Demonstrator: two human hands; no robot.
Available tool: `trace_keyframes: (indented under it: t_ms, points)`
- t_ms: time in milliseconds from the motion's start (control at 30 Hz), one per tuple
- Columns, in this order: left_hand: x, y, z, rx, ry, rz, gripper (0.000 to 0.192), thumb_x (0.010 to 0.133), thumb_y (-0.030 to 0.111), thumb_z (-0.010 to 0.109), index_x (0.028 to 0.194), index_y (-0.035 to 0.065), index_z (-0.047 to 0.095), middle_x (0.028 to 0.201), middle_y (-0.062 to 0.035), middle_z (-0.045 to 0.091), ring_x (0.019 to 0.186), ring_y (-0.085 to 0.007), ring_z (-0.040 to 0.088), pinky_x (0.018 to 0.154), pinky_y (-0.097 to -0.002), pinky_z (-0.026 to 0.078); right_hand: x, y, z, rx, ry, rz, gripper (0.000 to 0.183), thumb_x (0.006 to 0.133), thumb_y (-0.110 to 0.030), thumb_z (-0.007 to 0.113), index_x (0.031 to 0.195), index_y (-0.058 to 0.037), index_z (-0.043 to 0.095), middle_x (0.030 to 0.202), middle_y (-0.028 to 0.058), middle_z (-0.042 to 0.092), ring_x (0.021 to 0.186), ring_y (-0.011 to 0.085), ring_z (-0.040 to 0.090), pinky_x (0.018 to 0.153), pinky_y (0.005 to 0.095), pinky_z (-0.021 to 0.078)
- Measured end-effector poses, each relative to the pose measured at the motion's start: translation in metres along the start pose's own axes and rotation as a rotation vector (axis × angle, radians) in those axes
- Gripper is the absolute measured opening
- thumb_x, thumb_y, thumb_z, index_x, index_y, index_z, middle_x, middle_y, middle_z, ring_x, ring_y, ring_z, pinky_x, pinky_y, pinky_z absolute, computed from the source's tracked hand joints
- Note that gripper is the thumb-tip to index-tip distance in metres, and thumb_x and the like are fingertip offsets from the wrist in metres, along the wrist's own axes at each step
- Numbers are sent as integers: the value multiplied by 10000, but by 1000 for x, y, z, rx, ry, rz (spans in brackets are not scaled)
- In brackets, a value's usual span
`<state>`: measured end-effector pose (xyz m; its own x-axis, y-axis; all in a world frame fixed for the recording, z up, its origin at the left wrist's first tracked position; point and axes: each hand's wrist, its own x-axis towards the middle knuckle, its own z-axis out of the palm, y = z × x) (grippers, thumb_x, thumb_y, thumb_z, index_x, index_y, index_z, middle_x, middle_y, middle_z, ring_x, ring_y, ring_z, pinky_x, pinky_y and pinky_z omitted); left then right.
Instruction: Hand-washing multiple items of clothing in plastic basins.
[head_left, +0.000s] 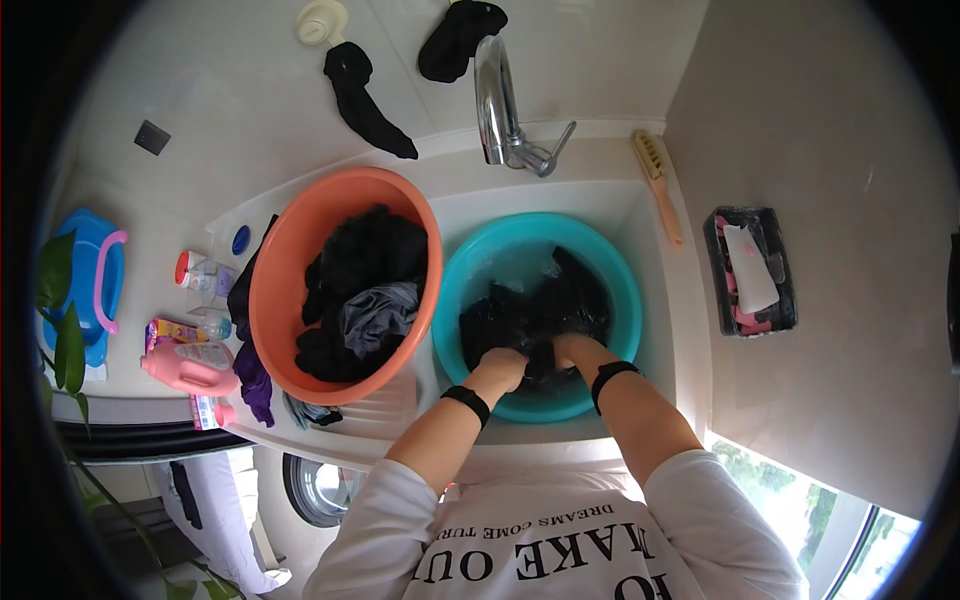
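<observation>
A turquoise plastic basin stands in the white laundry sink, holding water and a soaked black garment. Both my hands reach into it. My left hand is bent at the near side of the cloth, its fingertips hidden by fabric and water. To its right, my right hand dips into the same wet cloth, fingers out of sight. Whether either hand grips the fabric cannot be made out. Left of the basin, an orange plastic tub is tilted and holds black clothes and a grey garment.
A chrome faucet rises behind the basin. A wooden-handled scrub brush lies on the right ledge. Two black socks hang on the back wall. A pink detergent bottle and purple cloth sit left of the tub.
</observation>
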<state>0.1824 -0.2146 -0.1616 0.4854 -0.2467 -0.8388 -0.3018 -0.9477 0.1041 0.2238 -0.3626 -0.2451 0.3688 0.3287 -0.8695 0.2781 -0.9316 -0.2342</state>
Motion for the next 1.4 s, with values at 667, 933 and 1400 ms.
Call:
trace_keyframes:
  t_ms: [667, 933, 1400]
  points:
    - [-155, -13, -93, -2023, 546, 328, 532, 608, -21, 433, 1115, -23, 597, 906, -67, 603, 821, -171, 604, 750, -256, 510, -139, -2, -57, 146, 937, -49, 463, 711, -172, 745, 1148, -126, 601, 1053, 140, 654, 1034, 278, 618, 882, 391, 498]
    - [-172, -5, -109, -2298, 618, 485, 488, 707, 1, 441, 1184, 6, 545, 1050, -105, 622, 973, -222, 621, 876, -353, 517, -178, -28, -58, 212, 355, -136, 630, 632, -490, 801, 1103, -105, 638, 1032, 93, 684, 1024, 286, 630, 877, 383, 499]
    - [-196, 31, -120, -2293, 600, 904, 511, 834, -35, 434, 1340, 11, 381, 1193, -132, 570, 1048, -215, 595, 909, -317, 479, -160, -48, -50, 767, 865, -146, 753, 832, -378, 585, 1351, 102, 327, 1186, 308, 552, 1140, 401, 537, 992, 420, 428]
